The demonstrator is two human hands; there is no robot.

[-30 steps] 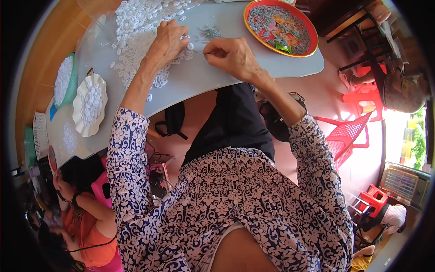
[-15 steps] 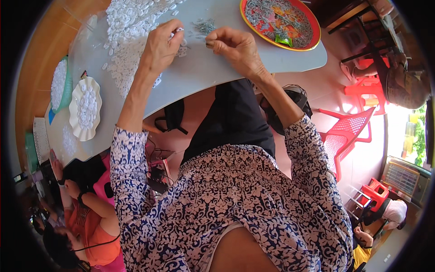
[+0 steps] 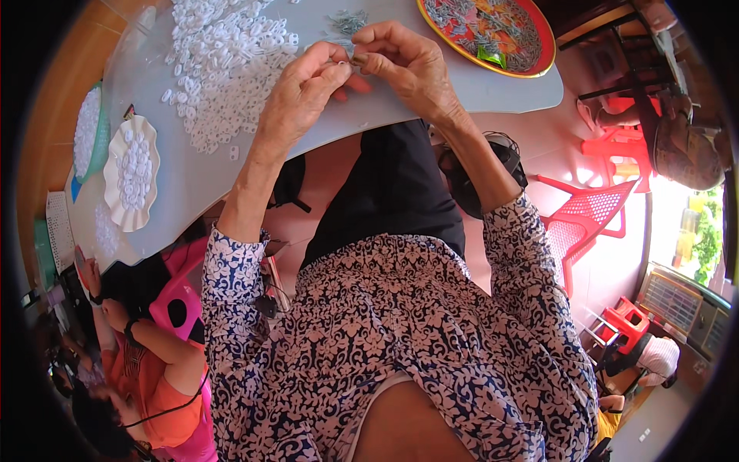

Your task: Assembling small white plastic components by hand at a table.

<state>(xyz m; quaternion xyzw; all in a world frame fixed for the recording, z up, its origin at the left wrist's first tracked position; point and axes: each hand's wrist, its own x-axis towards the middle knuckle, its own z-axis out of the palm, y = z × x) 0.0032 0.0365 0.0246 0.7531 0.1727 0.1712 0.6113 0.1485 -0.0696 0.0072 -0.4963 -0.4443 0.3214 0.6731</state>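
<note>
My left hand and my right hand meet above the front edge of the grey table. Their fingertips pinch a small white and grey part between them. A wide heap of small white plastic rings lies on the table just left of my left hand. A little pile of small grey metal pieces sits beyond my fingers. What each hand holds of the small part is too tiny to tell apart.
A red round tray with grey metal pieces and a green scrap stands at the right. A white scalloped dish and a green bowl hold white rings at the left. Another person in pink sits lower left. Red plastic chairs stand on the right.
Both hands have lifted off the heap on the table and come together nearer to me, fingertips now joined on a small part.
</note>
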